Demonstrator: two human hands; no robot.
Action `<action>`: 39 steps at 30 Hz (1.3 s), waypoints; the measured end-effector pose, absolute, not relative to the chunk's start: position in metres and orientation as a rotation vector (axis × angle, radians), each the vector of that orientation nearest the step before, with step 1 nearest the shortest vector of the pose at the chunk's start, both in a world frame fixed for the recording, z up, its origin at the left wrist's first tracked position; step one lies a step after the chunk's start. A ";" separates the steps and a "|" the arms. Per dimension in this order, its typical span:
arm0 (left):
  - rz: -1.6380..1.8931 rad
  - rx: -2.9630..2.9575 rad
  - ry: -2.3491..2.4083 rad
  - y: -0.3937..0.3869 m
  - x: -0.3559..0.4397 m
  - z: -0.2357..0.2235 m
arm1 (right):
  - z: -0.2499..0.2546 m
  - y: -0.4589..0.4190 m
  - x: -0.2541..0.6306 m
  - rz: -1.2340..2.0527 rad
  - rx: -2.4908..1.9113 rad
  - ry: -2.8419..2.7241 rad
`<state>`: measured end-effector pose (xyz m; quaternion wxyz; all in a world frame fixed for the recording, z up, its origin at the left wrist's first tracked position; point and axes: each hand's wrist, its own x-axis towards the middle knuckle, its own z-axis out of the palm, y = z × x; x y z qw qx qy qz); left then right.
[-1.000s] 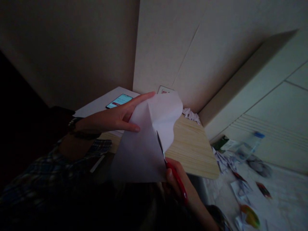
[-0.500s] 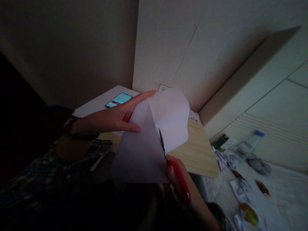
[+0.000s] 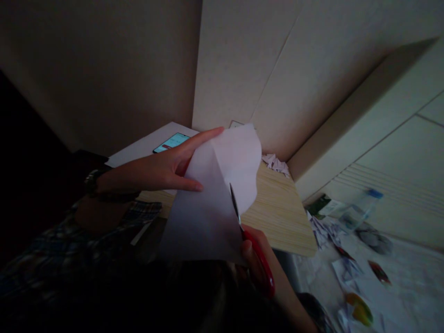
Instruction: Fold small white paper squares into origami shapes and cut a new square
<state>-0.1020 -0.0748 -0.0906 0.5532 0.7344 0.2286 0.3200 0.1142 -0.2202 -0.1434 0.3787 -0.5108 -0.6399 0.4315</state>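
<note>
A white sheet of paper (image 3: 204, 217) is raised over the table, with a crease running down it. My left hand (image 3: 183, 162) grips its upper left part, the thumb on the near face and the fingers along the top edge. My right hand (image 3: 255, 252) is closed around the red handles of a pair of scissors (image 3: 260, 263). The metal blades point up and to the left and lie along the crease, at the cut between the two halves of the sheet. The far half bends away to the right, its edge wavy.
Behind my left hand a lit phone (image 3: 176, 140) lies on white paper sheets (image 3: 138, 148). Cut paper pieces (image 3: 275, 163) sit at the back corner of the wooden table (image 3: 280, 212). To the right, lower down, are a plastic bottle (image 3: 362, 210), paper scraps (image 3: 324, 231) and a dark round object (image 3: 374, 239).
The far half of the paper swung out to the right, then curled back in. The scissors moved slightly up and right along the sheet. My left hand kept its hold.
</note>
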 end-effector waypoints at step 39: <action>0.752 1.779 0.503 -0.077 -0.098 -0.092 | -0.141 -0.216 0.118 0.913 -1.390 -1.720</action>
